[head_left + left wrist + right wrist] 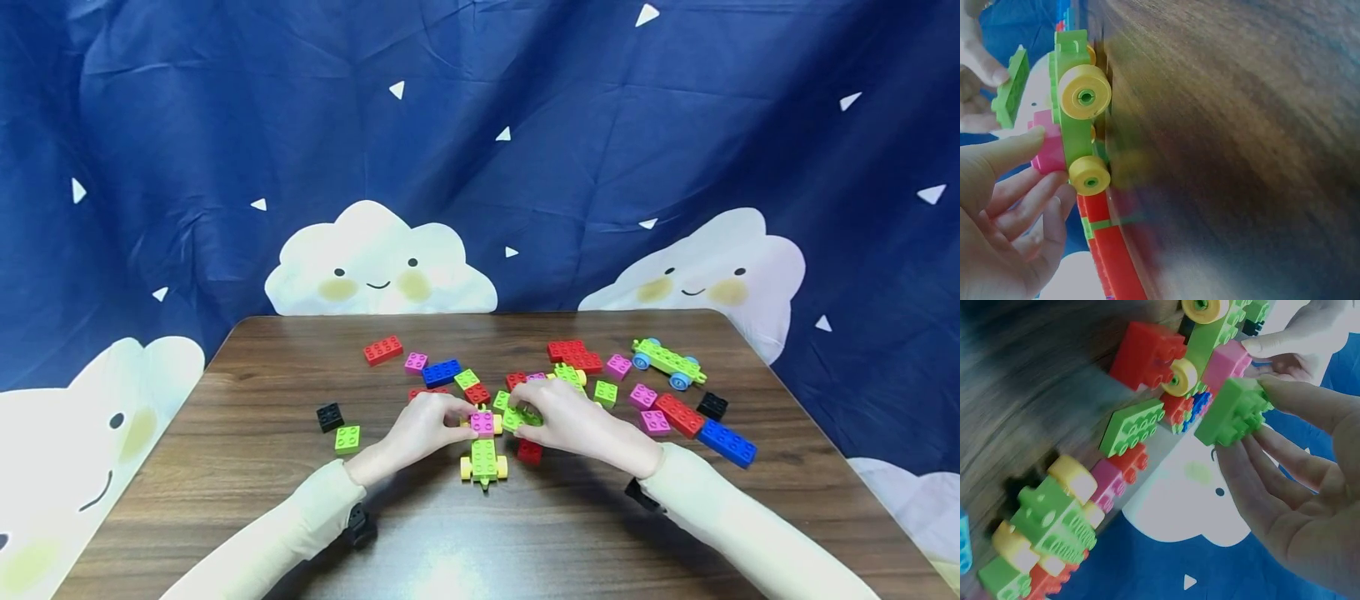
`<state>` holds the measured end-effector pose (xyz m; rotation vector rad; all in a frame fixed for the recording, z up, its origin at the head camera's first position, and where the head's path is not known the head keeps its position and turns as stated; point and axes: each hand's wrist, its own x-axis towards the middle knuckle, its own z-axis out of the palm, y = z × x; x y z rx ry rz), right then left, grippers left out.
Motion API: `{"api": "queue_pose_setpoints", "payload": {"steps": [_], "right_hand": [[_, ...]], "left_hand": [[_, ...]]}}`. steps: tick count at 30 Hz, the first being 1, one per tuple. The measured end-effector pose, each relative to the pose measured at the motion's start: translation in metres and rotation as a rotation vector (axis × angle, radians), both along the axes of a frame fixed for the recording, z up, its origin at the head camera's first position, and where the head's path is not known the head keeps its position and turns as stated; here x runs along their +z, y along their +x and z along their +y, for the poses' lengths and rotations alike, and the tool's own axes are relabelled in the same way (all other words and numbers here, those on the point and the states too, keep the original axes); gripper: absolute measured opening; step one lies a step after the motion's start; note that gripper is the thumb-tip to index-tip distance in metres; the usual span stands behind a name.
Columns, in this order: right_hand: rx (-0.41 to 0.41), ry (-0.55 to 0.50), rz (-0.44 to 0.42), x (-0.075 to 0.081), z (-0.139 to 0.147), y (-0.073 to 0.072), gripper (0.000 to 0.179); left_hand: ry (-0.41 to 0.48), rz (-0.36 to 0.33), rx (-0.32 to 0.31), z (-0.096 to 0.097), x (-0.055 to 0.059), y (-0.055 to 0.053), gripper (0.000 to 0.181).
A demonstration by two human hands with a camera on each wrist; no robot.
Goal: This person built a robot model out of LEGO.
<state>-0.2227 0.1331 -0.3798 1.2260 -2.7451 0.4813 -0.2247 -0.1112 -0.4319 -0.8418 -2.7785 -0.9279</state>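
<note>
In front of me stands a toy-car base, green with yellow wheels, with a pink brick on its far part. My left hand pinches that pink brick between thumb and fingers; the left wrist view shows it seated on the base's upper side. To the right, my right hand holds a green studded brick by its thumb and fingertips. The right wrist view shows this brick raised off the table, close to the pink brick. A red brick lies beside the car base.
Behind my right hand sits another green base with yellow wheels. A green base with blue wheels stands at the back right. Blue, red and black bricks, among several others, are scattered over the brown table.
</note>
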Motion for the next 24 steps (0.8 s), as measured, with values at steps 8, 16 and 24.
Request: {"api": "queue_pose_setpoints", "payload": {"steps": [8, 16, 24], "right_hand": [[0.019, -0.050, -0.082, -0.004, -0.020, -0.006, 0.029], [0.012, -0.062, -0.080, -0.013, -0.029, -0.010, 0.028], [-0.017, -0.062, -0.109, -0.013, -0.033, -0.010, 0.031]], "left_hand": [[0.026, -0.065, -0.014, 0.000, 0.000, -0.001, 0.027], [0.023, -0.026, -0.019, -0.001, -0.001, -0.002, 0.026], [0.032, -0.027, -0.021, -0.001, -0.002, -0.002, 0.024]]}}
